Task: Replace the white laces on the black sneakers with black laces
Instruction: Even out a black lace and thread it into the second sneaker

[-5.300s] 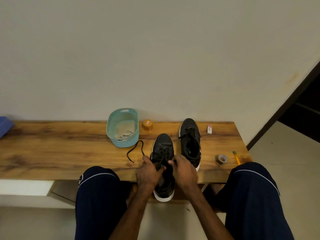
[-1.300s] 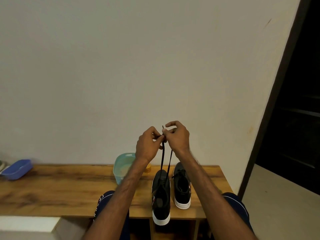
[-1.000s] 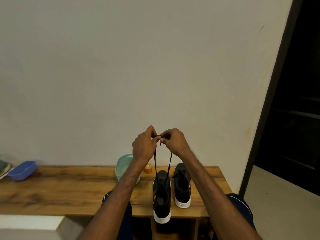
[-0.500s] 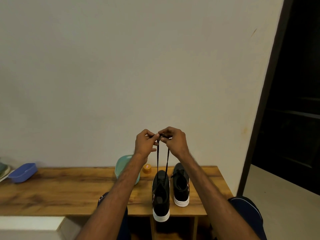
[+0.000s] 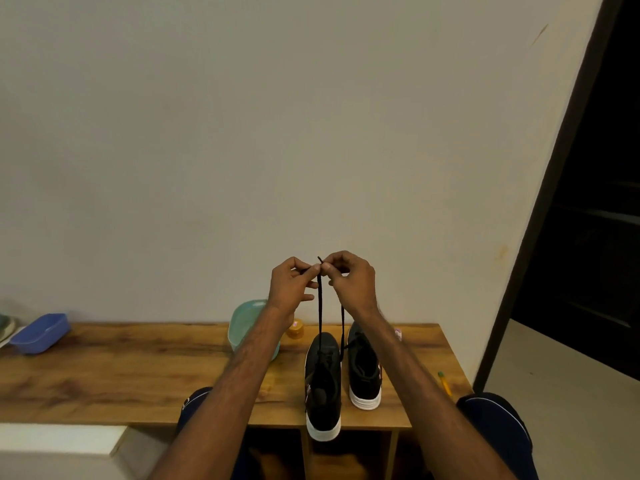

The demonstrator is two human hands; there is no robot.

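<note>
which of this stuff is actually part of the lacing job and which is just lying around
In the job: left hand, right hand, both pinching the black lace; nearer sneaker; farther sneaker.
Lying about: teal basket, small orange jar, blue tray, pencil.

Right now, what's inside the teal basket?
The basket shows only a pale inner wall; the left forearm covers much of it, so contents can't be seen.
</note>
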